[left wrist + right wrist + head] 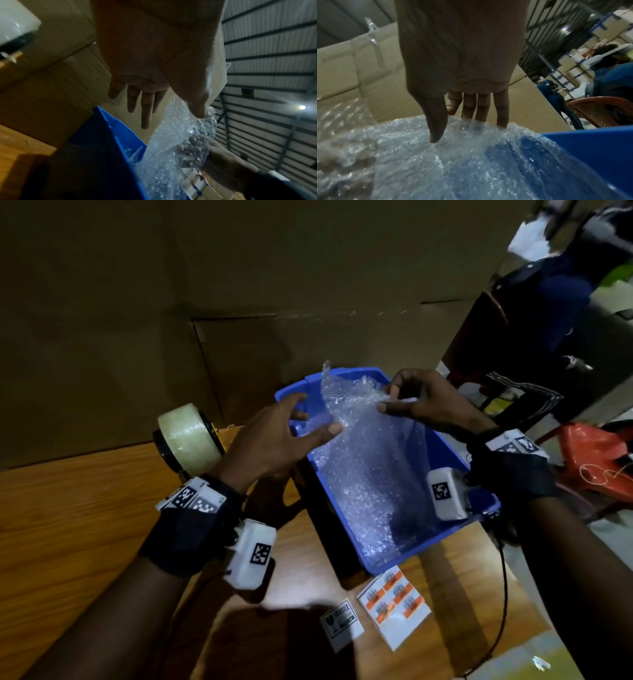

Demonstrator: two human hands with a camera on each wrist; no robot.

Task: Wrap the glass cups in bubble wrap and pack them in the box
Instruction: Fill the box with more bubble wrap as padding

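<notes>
A sheet of clear bubble wrap (pixel 363 474) stands up out of a blue plastic bin (pixel 416 554) on the wooden table. My right hand (pixel 385 398) pinches the sheet's upper right edge, thumb in front and fingers behind it, as the right wrist view shows (pixel 453 128). My left hand (pixel 315 416) hovers at the sheet's left edge with its fingers spread and straight. Only its thumb tip touches the bubble wrap (pixel 163 162). No glass cup shows in any view. The wrap hides the bin's floor.
A tape dispenser (pixel 186 436) with a clear roll stands left of the bin. A fragile sticker (pixel 342 623) and an orange label sheet (pixel 394 607) lie near the table's front. Large cardboard (pixel 239 302) rises behind. A red chair (pixel 599 460) and a person stand right.
</notes>
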